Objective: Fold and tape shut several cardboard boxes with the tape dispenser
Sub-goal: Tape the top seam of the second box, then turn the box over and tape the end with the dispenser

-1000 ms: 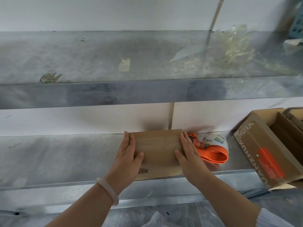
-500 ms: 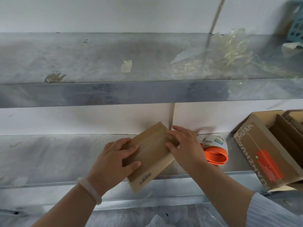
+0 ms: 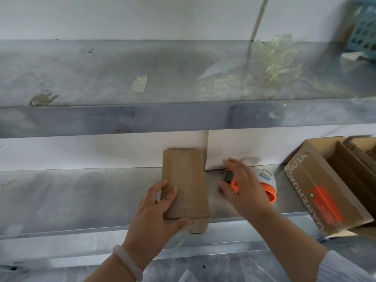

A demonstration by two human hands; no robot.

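Note:
A small brown cardboard box [image 3: 186, 180] lies lengthwise on the metal shelf [image 3: 81, 196], its near end at the shelf's front edge. My left hand [image 3: 160, 214] grips its near left corner, thumb under the front end. To the right, the orange tape dispenser [image 3: 264, 186] with a white tape roll rests on the shelf. My right hand [image 3: 242, 188] hovers over the dispenser's left part with fingers spread and blurred; whether it touches the dispenser I cannot tell.
A large open cardboard carton [image 3: 329, 188] with orange print sits at the right end of the shelf. An upper metal shelf [image 3: 142, 119] overhangs, strewn with tape scraps [image 3: 274, 64]. A blue basket [image 3: 364, 31] stands at the top right.
The box has been turned from crosswise to lengthwise. My right hand has let go of it and moved right over the tape dispenser. My left hand stays on the box.

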